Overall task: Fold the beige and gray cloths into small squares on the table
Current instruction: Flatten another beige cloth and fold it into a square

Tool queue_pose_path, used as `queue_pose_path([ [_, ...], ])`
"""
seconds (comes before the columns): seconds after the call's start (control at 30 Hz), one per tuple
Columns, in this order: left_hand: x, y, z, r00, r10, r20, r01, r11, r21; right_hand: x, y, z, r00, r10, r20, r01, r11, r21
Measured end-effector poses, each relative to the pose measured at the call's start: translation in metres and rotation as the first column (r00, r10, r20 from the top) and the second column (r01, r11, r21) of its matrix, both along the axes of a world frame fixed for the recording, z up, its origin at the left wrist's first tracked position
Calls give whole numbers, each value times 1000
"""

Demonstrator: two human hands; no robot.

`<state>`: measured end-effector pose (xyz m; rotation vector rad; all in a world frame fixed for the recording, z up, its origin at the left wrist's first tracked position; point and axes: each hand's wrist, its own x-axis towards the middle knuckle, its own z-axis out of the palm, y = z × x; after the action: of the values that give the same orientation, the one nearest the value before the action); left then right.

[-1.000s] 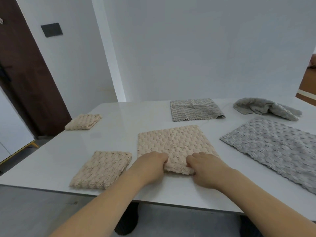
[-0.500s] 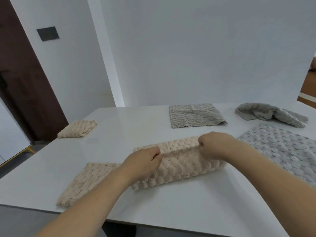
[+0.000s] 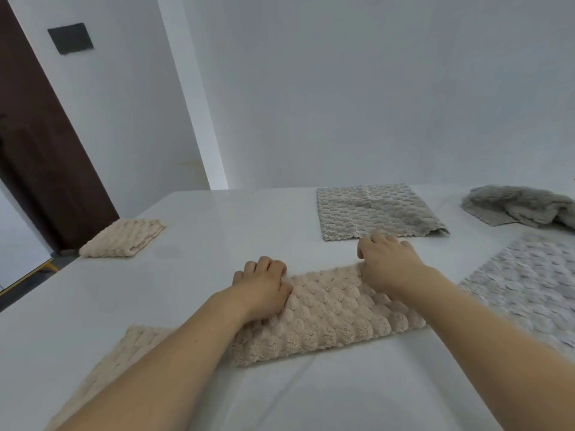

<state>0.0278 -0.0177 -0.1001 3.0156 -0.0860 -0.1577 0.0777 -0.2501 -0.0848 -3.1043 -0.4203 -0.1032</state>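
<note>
A beige waffle cloth (image 3: 329, 315) lies in the middle of the white table (image 3: 199, 244), folded over into a long strip. My left hand (image 3: 264, 287) grips its far left corner with curled fingers. My right hand (image 3: 385, 262) grips the far right corner, fingers curled over the folded edge. A folded beige square (image 3: 124, 236) sits at the far left. Another beige cloth (image 3: 130, 349) lies at the near left, partly hidden under my left forearm.
A folded gray cloth (image 3: 373, 209) lies at the back, just beyond my right hand. A crumpled gray cloth (image 3: 519, 206) sits at the back right. A flat gray cloth (image 3: 529, 290) spreads along the right side. A dark door (image 3: 37, 144) stands at left.
Both hands carried the near edge of the beige cloth away from me to its far edge, folding it in half. They now hold it down at the far corners.
</note>
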Motion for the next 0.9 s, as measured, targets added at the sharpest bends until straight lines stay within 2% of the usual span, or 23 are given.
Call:
queue_pose_path([
  [0.07, 5, 2, -4, 999, -1, -34, 1, 1000, -6, 4, 1, -13, 998, -31, -54, 36, 995, 88],
  [0.17, 8, 2, 1, 999, -29, -16, 29, 1000, 0, 7, 4, -23, 998, -65, 9, 62, 980, 187],
  [0.33, 7, -7, 13, 996, -35, -85, 25, 993, -115, 6, 8, -18, 999, -7, 39, -1, 982, 189],
  [0.43, 5, -12, 14, 997, -32, -69, 18, 981, -193, 5, 3, -6, 993, 18, -118, 17, 957, 288],
  [0.5, 4, -17, 11, 997, -56, -57, 48, 989, -137, 7, -3, 2, 960, 27, -278, 38, 974, 225],
  [0.57, 3, -25, 7, 997, -66, -38, 62, 994, -90, 13, -9, 6, 943, 18, -334, 23, 993, 119],
  [0.63, 3, -33, 2, 998, -59, -7, 58, 991, -122, 19, -13, 9, 963, 13, -270, 5, 998, 64],
  [0.7, 2, -40, 0, 999, -37, 25, 40, 989, -144, 21, -15, 9, 995, 24, -100, -22, 1000, 15],
  [0.8, -1, -49, 3, 969, 17, 246, -20, 1000, 7, 11, -12, 4, 995, 79, 56, -75, 994, -77],
  [0.83, -4, -52, 5, 947, 38, 319, -52, 998, 35, 3, -9, 2, 991, 108, 81, -104, 993, -57],
  [0.9, -11, -63, 7, 925, 52, 377, -55, 998, -4, -12, -5, -6, 980, 169, 108, -174, 984, 38],
])
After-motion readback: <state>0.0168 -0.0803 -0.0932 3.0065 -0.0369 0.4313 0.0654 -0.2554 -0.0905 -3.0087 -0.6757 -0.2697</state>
